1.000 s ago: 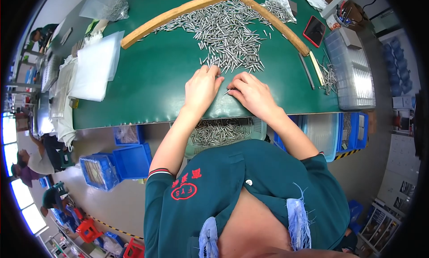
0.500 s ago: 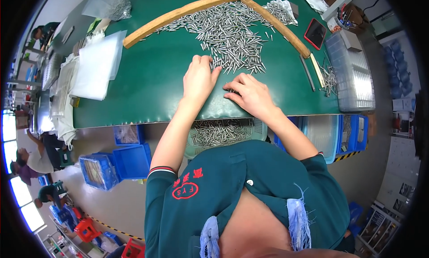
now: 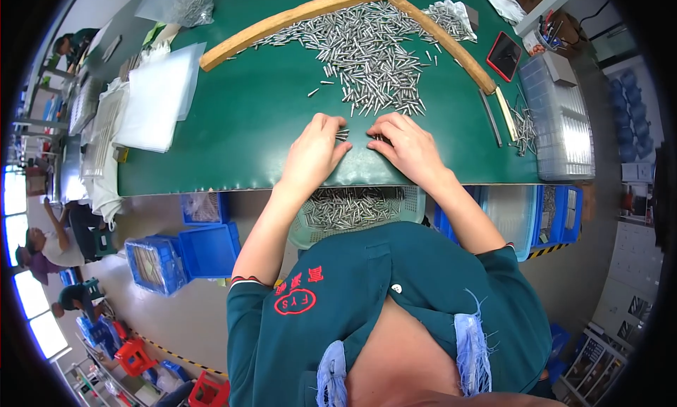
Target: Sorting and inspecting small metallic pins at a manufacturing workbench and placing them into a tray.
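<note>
A large heap of small, pointed metal pins [image 3: 374, 54] spreads over the green table [image 3: 247, 139]. My left hand [image 3: 314, 153] rests on the table just short of the heap, its fingers curled round several metal pins [image 3: 342, 134] that poke out by the thumb. Beside it, a small gap away, my right hand [image 3: 410, 150] is also curled, with a few pin ends [image 3: 379, 137] showing between thumb and fingers. Below the table edge, a pale green basket [image 3: 310, 234] holds many more of the pins.
Two wooden bars [image 3: 296, 18] [image 3: 444, 44] fence the heap at the back. Plastic sheets [image 3: 155, 104] lie to the left. At right are a red-edged phone [image 3: 503, 56], long thin rods [image 3: 522, 128] and stacked clear trays [image 3: 557, 125]. Blue bins [image 3: 208, 250] stand below.
My left hand has drawn back from the heap's near edge toward me, taking pins along. My right hand has shifted slightly right. A couple of loose pins now lie left of the heap.
</note>
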Action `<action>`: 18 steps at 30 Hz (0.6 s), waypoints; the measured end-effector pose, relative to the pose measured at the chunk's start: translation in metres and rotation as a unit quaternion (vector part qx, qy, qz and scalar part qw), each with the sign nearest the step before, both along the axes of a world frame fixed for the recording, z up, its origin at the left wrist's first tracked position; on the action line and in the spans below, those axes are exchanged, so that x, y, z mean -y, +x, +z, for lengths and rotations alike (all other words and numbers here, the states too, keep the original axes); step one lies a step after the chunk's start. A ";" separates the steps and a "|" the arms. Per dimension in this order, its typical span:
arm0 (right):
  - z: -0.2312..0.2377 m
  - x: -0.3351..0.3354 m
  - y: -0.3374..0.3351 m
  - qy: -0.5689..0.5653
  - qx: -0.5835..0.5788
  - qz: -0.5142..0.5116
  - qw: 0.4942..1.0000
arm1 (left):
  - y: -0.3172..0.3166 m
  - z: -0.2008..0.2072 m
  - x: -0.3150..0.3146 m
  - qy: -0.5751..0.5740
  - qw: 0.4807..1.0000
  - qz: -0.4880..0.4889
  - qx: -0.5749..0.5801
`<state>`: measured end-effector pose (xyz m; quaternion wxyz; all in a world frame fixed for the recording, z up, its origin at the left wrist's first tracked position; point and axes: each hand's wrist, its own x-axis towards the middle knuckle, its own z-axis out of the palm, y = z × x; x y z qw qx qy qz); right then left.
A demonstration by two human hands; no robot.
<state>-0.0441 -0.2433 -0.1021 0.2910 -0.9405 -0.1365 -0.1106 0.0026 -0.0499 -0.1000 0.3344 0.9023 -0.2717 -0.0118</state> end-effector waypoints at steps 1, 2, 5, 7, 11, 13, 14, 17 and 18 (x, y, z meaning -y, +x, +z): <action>0.001 -0.002 0.003 0.000 0.001 0.002 1.000 | 0.001 0.003 0.000 0.019 1.000 -0.019 0.000; 0.002 -0.007 0.005 0.002 -0.009 0.016 1.000 | -0.002 0.005 -0.002 0.040 0.999 -0.034 -0.001; 0.003 -0.018 0.007 0.007 0.013 0.080 0.997 | -0.008 0.001 -0.010 0.039 0.994 -0.080 0.056; 0.000 -0.018 0.002 0.006 -0.005 0.085 0.996 | -0.009 -0.012 -0.009 -0.025 0.988 -0.134 0.070; 0.008 -0.014 -0.014 0.051 -0.095 0.054 0.993 | -0.019 -0.022 -0.003 -0.015 0.990 -0.134 0.051; 0.006 -0.016 -0.016 0.018 -0.085 0.055 0.995 | -0.026 -0.021 -0.002 -0.042 0.993 -0.086 0.063; 0.007 -0.016 -0.015 0.002 -0.075 0.054 0.996 | -0.028 -0.023 0.001 -0.046 0.994 -0.063 0.077; 0.009 -0.016 -0.011 -0.007 -0.076 0.061 0.995 | -0.029 -0.028 0.006 -0.046 0.994 -0.033 0.090; 0.010 -0.015 -0.010 -0.012 -0.073 0.060 0.995 | -0.028 -0.029 0.007 -0.059 0.992 -0.030 0.107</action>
